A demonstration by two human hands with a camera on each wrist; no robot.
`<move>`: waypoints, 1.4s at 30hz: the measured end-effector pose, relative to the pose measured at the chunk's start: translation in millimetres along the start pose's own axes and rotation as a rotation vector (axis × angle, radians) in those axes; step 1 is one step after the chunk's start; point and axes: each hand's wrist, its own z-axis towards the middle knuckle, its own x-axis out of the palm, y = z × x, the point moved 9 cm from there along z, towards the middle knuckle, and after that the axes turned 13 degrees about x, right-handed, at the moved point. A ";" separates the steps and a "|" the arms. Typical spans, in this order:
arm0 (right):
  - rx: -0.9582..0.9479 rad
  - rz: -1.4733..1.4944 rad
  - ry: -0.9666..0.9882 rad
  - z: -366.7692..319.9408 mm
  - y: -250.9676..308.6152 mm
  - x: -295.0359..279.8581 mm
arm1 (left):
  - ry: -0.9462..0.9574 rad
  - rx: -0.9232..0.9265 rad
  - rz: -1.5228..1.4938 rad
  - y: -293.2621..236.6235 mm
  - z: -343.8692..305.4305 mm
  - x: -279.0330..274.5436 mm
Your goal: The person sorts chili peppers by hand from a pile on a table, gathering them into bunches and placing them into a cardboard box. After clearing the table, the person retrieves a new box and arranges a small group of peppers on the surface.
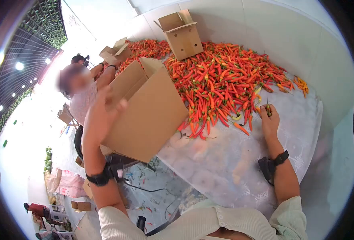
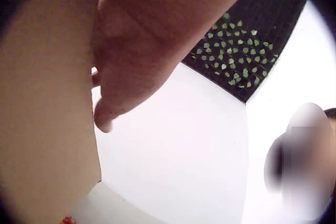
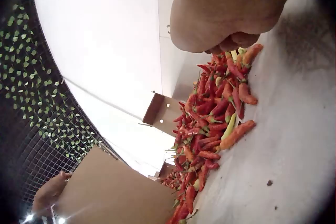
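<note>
A tall open cardboard box (image 1: 153, 116) stands tilted in front of the chili heap. My left hand (image 1: 107, 114) is at its open top, blurred, with thumb and fingers apart; in the left wrist view the left hand (image 2: 134, 56) overlaps the box's edge. At the right side of the heap my right hand (image 1: 270, 120) has its fingers curled around a few chili peppers (image 1: 268, 108), whose green stem ends stick up. The right wrist view shows the back of the right hand (image 3: 226, 16) over loose red and orange chilies (image 3: 210, 113), its grip hidden.
A large heap of red chilies (image 1: 221, 84) covers the back of the plastic-covered table (image 1: 225, 168). Another open box (image 1: 183, 38) stands in the heap against the pale wall (image 1: 281, 32). A person (image 1: 79, 84) works at left beside a further box (image 1: 117, 52).
</note>
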 end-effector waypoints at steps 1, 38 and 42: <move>-0.003 0.020 0.003 0.7 1.1 0.1 | 0.105 0.063 0.093 -18.4 -10.5 4.8; 0.176 0.055 0.071 1.1 -22.7 3.0 | -0.184 0.027 0.897 140.3 268.1 -19.5; 0.229 -0.021 0.057 3.5 -27.3 5.6 | -0.132 0.001 0.896 171.0 295.0 27.0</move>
